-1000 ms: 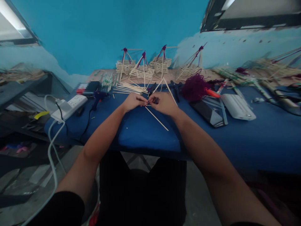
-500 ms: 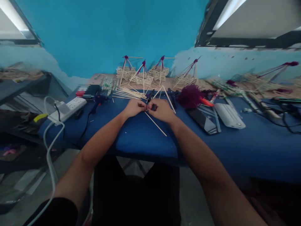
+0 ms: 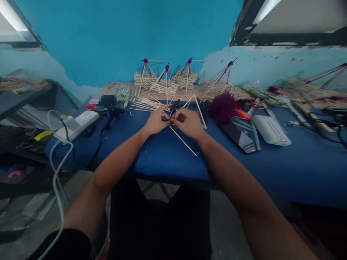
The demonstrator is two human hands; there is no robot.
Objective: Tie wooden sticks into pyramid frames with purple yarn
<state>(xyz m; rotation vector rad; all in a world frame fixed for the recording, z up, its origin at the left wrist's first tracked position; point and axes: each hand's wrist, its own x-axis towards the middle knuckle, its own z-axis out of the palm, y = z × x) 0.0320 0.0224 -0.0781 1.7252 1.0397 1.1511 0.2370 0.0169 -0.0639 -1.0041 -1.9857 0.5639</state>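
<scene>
My left hand (image 3: 158, 120) and my right hand (image 3: 187, 122) meet over the blue table (image 3: 168, 159). Both are closed in a pinch with their fingertips touching. Whatever lies between the fingertips is too small to make out. One thin wooden stick (image 3: 184, 141) slants from just under the fingertips towards the lower right; whether it is held or lies on the table I cannot tell. Just behind my right hand stands a joined frame of sticks (image 3: 200, 110), its lower part covered by the hand. Loose sticks (image 3: 148, 104) lie in a pile beyond my left hand.
Stick structures with purple yarn tops (image 3: 164, 85) line the back. To the right are purple yarn (image 3: 222, 106), a dark phone (image 3: 238, 137) and a white power bank (image 3: 271, 130). To the left are a glue gun (image 3: 112, 116) and a white power strip (image 3: 78, 124) with cables.
The view has shifted slightly. My left fingers have lifted and spread a little above the pinch, while the fingertips of both hands stay together. The slanting stick keeps much the same place below them.
</scene>
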